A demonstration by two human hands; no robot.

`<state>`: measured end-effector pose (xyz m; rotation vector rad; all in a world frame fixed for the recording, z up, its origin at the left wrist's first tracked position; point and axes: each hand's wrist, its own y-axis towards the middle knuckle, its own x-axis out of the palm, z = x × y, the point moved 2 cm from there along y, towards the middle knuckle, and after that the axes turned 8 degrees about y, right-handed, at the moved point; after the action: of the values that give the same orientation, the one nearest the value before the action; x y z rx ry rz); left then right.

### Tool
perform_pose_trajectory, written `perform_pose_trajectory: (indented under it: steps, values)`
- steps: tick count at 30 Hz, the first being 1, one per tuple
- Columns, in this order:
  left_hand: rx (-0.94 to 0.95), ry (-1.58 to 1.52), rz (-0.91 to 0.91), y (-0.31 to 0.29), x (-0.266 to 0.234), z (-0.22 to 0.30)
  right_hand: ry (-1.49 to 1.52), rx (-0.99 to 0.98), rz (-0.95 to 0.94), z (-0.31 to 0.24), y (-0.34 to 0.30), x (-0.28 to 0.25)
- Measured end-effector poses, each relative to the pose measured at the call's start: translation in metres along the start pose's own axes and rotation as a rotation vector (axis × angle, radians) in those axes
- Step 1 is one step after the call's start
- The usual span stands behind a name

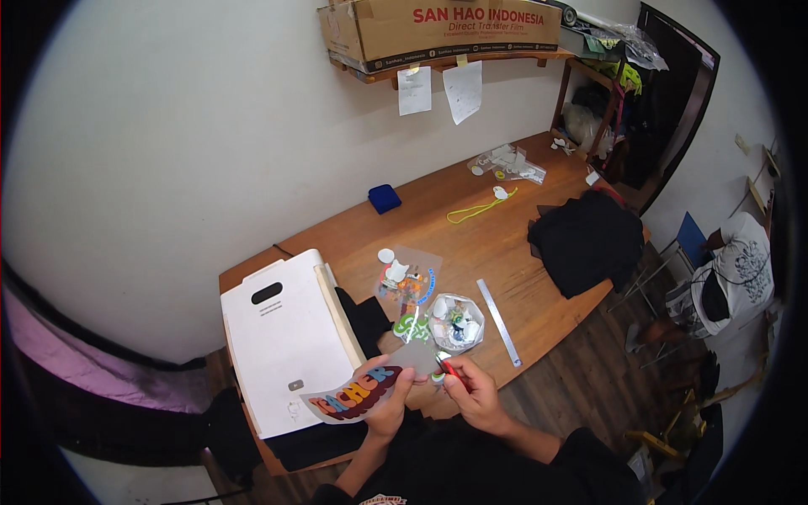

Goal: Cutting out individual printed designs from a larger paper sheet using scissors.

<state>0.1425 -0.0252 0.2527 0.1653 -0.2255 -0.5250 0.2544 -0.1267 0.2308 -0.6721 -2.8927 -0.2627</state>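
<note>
in the head view, a person's left hand (390, 408) pinches a sheet (357, 394) with colorful lettering above the table (459, 252); the right hand (478, 399) grips a red-handled tool (450, 369) near the sheet's right end, beside a bowl (481, 325) of scraps.

- I read this as a small workshop for printed transfers or stickers, in a room with a plain white wall (194, 151).
- My wooden table (522, 244) serves as a workbench: a bulky white appliance (295, 353) fills its left end, and black cloth (585, 244) lies heaped at the right end by the front edge.
- Near that front edge I have a metal ruler (499, 324) and a tub (455, 345) of scraps.
- My left hand (389, 411) holds a sheet (349, 397) with bold coloured lettering; my right (475, 402), a red-handled tool (449, 368).
- Above the back edge, a shelf (513, 61) bears a printed carton (454, 29), paper notes (414, 93) hanging below.
</note>
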Motion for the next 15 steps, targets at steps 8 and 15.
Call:
perform_pose_trajectory:
  steps: [8, 15]
  values:
    - [0.003, 0.009, 0.008, 0.000, -0.003, -0.001, 0.013, -0.002, 0.062, -0.006, 0.005, 0.007]
    - [0.041, -0.007, -0.009, 0.000, -0.003, -0.001, 0.028, -0.016, 0.059, -0.011, 0.005, 0.008]
